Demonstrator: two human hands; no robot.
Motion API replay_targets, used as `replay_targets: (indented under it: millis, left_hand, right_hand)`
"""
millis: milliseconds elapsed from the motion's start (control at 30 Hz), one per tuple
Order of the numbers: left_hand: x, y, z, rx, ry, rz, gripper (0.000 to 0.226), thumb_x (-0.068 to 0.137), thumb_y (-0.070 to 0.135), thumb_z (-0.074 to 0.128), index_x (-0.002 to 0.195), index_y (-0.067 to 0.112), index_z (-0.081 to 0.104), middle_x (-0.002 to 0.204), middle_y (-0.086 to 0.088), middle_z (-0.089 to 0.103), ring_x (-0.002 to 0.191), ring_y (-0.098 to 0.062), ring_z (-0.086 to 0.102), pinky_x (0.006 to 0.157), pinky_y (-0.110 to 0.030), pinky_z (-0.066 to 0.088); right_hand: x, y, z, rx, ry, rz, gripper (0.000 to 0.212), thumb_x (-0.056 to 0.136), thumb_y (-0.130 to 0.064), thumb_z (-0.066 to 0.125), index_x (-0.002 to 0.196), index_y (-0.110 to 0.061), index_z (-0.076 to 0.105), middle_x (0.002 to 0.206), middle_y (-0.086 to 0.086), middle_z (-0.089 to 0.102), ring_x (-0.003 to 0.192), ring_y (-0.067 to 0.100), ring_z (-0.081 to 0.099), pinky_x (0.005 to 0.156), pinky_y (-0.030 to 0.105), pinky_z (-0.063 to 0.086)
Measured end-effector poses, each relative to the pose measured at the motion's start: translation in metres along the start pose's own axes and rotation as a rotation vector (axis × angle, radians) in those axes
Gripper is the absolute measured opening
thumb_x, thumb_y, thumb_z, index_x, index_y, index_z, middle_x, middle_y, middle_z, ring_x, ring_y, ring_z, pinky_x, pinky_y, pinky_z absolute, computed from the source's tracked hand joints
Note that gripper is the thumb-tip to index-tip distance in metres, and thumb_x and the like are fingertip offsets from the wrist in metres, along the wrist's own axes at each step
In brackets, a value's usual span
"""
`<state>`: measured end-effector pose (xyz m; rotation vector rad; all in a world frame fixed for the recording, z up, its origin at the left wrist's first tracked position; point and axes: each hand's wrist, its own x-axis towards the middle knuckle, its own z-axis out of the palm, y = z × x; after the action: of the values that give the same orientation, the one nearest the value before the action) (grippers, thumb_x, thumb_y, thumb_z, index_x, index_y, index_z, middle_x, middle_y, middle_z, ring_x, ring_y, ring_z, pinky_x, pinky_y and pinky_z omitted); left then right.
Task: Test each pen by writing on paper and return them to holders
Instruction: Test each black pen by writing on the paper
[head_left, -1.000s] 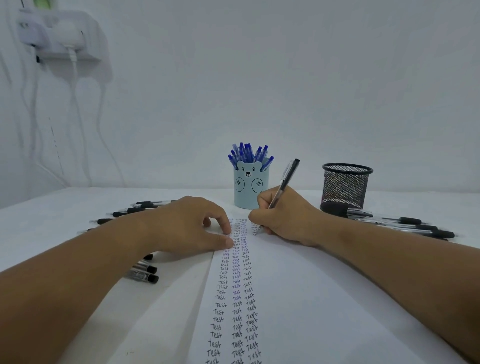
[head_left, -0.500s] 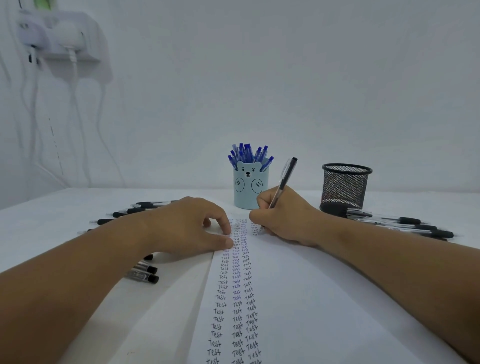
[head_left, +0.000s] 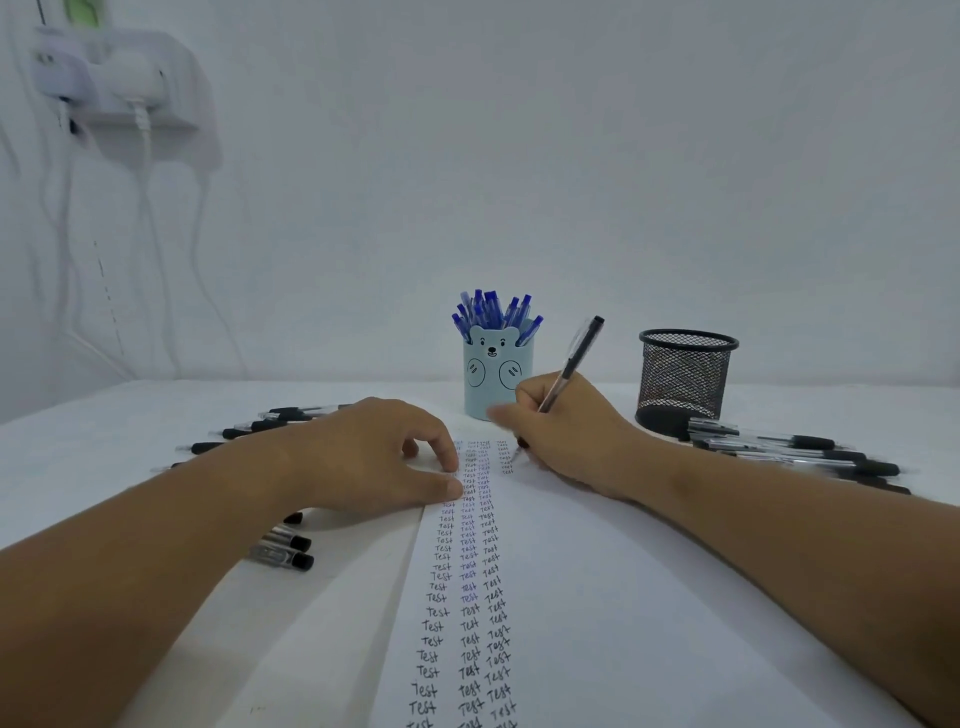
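Note:
My right hand (head_left: 566, 431) grips a clear black-capped pen (head_left: 574, 361), its tip near the top of the fourth column of writing on the white paper (head_left: 597, 597). Columns of the word "Test" run down the sheet. My left hand (head_left: 374, 457) rests on the paper's left edge, fingertips pressing down beside the first column. A light blue bear holder (head_left: 496, 382) full of blue pens stands behind the paper. An empty black mesh holder (head_left: 684, 379) stands to the right.
Several black pens (head_left: 270, 426) lie fanned on the table at the left, some hidden under my left arm. More black pens (head_left: 795, 452) lie at the right by the mesh holder. A wall socket with cables (head_left: 119, 78) is at upper left.
My right hand has lifted the pen tip slightly and its index finger has stretched out to the left, blurred. My left hand has stayed in place.

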<state>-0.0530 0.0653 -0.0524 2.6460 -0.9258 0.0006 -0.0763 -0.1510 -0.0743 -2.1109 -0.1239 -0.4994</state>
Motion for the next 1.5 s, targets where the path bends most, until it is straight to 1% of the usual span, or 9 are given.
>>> replay_targets:
  millis: [67, 167, 333, 433, 567, 733, 1000, 1233, 1500]
  left_hand:
    - [0.0, 0.0, 0.0, -0.009, -0.002, 0.003, 0.021, 0.081, 0.06, 0.072, 0.096, 0.046, 0.069, 0.112, 0.021, 0.062, 0.11, 0.005, 0.054, 0.103, -0.031, 0.045]
    - [-0.001, 0.0, 0.0, 0.001, -0.001, 0.006, 0.019, 0.081, 0.061, 0.072, 0.094, 0.047, 0.069, 0.112, 0.021, 0.062, 0.109, 0.006, 0.054, 0.103, -0.03, 0.045]
    - [0.0, 0.001, -0.001, -0.005, -0.001, 0.01, 0.021, 0.082, 0.058, 0.072, 0.097, 0.044, 0.069, 0.11, 0.024, 0.062, 0.108, 0.006, 0.053, 0.101, -0.027, 0.045]
    - [-0.001, 0.002, -0.001, 0.008, 0.003, 0.014, 0.021, 0.083, 0.057, 0.072, 0.098, 0.043, 0.069, 0.111, 0.022, 0.062, 0.108, 0.006, 0.053, 0.1, -0.026, 0.044]
    - [0.0, 0.001, 0.0, 0.011, 0.01, 0.013, 0.021, 0.082, 0.058, 0.072, 0.097, 0.043, 0.069, 0.11, 0.02, 0.062, 0.107, 0.006, 0.053, 0.1, -0.027, 0.044]
    - [0.0, 0.001, 0.0, 0.013, -0.001, 0.008, 0.022, 0.082, 0.059, 0.072, 0.098, 0.045, 0.069, 0.112, 0.02, 0.062, 0.109, 0.005, 0.053, 0.101, -0.028, 0.044]
    - [0.001, -0.001, 0.003, -0.026, 0.021, 0.039, 0.028, 0.086, 0.058, 0.066, 0.112, 0.047, 0.064, 0.111, 0.028, 0.062, 0.107, 0.002, 0.056, 0.092, -0.021, 0.044]
    - [0.006, 0.003, 0.009, 0.035, 0.077, 0.025, 0.05, 0.084, 0.076, 0.041, 0.091, 0.034, 0.067, 0.101, 0.02, 0.063, 0.095, 0.001, 0.056, 0.086, -0.028, 0.045]
    - [0.01, 0.012, 0.022, 0.062, 0.159, 0.052, 0.064, 0.086, 0.074, 0.033, 0.081, 0.016, 0.06, 0.085, 0.005, 0.064, 0.08, -0.016, 0.06, 0.078, -0.034, 0.05]
  right_hand:
    - [-0.002, -0.002, -0.001, 0.194, 0.044, 0.033, 0.054, 0.097, -0.047, 0.058, 0.058, -0.013, 0.043, 0.051, 0.009, 0.041, 0.04, 0.022, 0.037, 0.042, 0.024, 0.032]
    - [-0.001, 0.0, -0.002, 0.175, 0.124, -0.127, 0.053, 0.098, -0.045, 0.052, 0.062, -0.015, 0.027, 0.061, 0.01, 0.03, 0.057, 0.036, 0.026, 0.055, 0.042, 0.03]
    - [-0.004, -0.004, -0.016, -0.073, 0.123, -0.328, 0.028, 0.091, -0.06, 0.051, 0.094, -0.034, 0.044, 0.047, -0.004, 0.045, 0.045, 0.018, 0.038, 0.048, 0.032, 0.035]
    - [-0.006, -0.002, -0.021, -0.389, 0.096, -0.396, 0.024, 0.103, -0.045, 0.043, 0.108, -0.025, 0.055, 0.053, 0.004, 0.053, 0.051, 0.025, 0.048, 0.053, 0.037, 0.042]
    - [-0.003, -0.001, -0.018, -0.599, 0.074, -0.433, 0.03, 0.106, -0.038, 0.042, 0.117, -0.016, 0.057, 0.056, -0.009, 0.041, 0.052, 0.007, 0.039, 0.058, 0.033, 0.028]
    - [-0.002, 0.0, -0.018, -0.672, 0.028, -0.386, 0.032, 0.107, -0.037, 0.038, 0.121, -0.015, 0.057, 0.066, -0.006, 0.047, 0.067, 0.025, 0.047, 0.061, 0.035, 0.034]
    - [0.001, -0.015, -0.029, -0.709, -0.119, -0.357, 0.024, 0.104, -0.032, 0.049, 0.11, -0.017, 0.067, 0.098, -0.009, 0.053, 0.091, 0.016, 0.051, 0.082, 0.037, 0.046]
    - [0.004, -0.028, -0.104, -0.868, -0.235, -0.038, 0.007, 0.096, -0.024, 0.067, 0.097, -0.03, 0.07, 0.093, -0.005, 0.066, 0.084, 0.018, 0.061, 0.074, 0.03, 0.05]
    - [-0.033, -0.001, -0.158, -1.039, -0.206, 0.174, 0.03, 0.095, -0.006, 0.056, 0.096, -0.033, 0.068, 0.083, -0.015, 0.055, 0.096, 0.019, 0.066, 0.083, 0.035, 0.055]
